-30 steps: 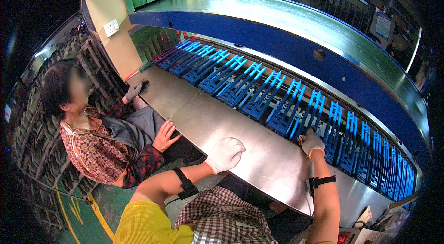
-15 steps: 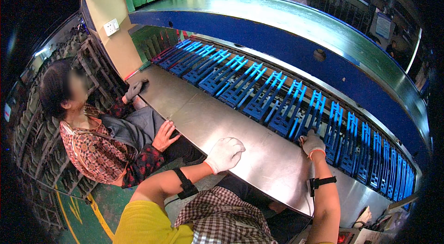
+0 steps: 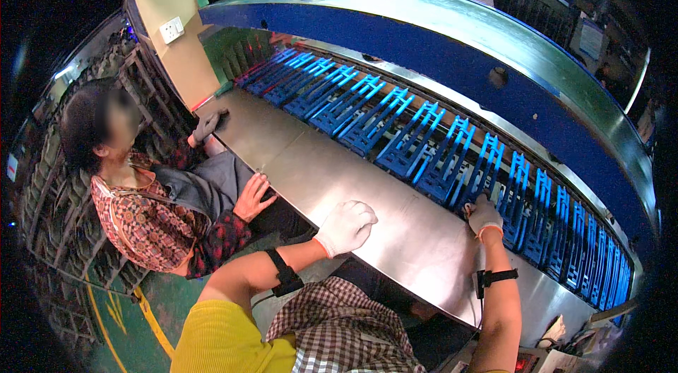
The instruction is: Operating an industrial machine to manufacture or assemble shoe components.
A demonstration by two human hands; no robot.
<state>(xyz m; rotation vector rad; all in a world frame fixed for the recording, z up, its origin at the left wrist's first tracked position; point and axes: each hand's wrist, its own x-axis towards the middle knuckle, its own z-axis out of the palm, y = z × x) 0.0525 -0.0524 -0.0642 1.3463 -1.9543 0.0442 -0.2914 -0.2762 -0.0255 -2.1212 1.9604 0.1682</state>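
Observation:
My left hand (image 3: 347, 227), in a white knit glove, rests curled in a loose fist on the near edge of the metal table (image 3: 300, 154). Nothing shows in it. My right hand (image 3: 484, 218), gloved alike, is at the table's far edge, against the row of blue slotted plastic parts (image 3: 406, 154). Its fingers are bent together at the near ends of these parts. Whatever they pinch, if anything, is too small and partly hidden to name. The blue parts lie side by side in a long row, running from far left to near right.
A blue-sided shelf with a green top (image 3: 395, 30) overhangs the row. At my left sits a co-worker (image 3: 152, 196), one bare hand and one grey-gloved hand at the table edge. Loaded racks (image 3: 56, 246) stand behind them. Two other people are beyond the shelf.
The view has tilted slightly. Both my hands keep nearly the same places and poses. Beyond the shelf, a person in a cap has bent down, and another has raised their hands.

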